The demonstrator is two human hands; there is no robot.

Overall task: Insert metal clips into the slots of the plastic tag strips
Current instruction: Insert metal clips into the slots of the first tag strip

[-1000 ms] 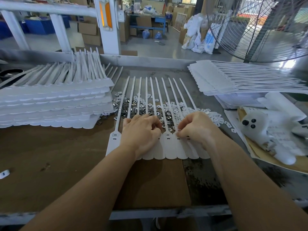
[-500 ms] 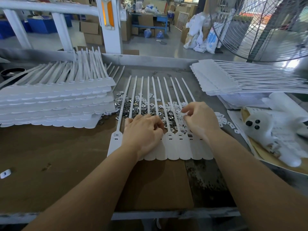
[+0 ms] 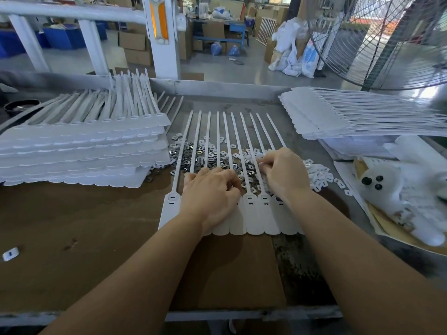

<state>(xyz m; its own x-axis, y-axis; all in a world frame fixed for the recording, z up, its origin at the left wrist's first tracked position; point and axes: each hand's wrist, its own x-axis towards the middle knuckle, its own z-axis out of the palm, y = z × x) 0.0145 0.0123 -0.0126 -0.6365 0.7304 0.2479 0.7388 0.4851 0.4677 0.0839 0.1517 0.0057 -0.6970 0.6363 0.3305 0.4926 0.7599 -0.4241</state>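
A row of white plastic tag strips lies flat at the table's middle, tails pointing away from me. Under those tails is a pile of metal clips, which turns into small white pieces at the right. My left hand rests knuckles-up on the strip heads with its fingers curled under; whatever is inside them is hidden. My right hand is over the pile beyond the heads, its fingertips curled and pinching at a clip among the loose pieces.
A tall stack of tag strips fills the left, and another stack lies at the back right. A white plush toy on papers sits at the right edge. A large fan stands at the back right. A lone white piece lies at the far left.
My right hand has left the strip heads and moved forward into the clip pile. The left hand has stayed on the strips.
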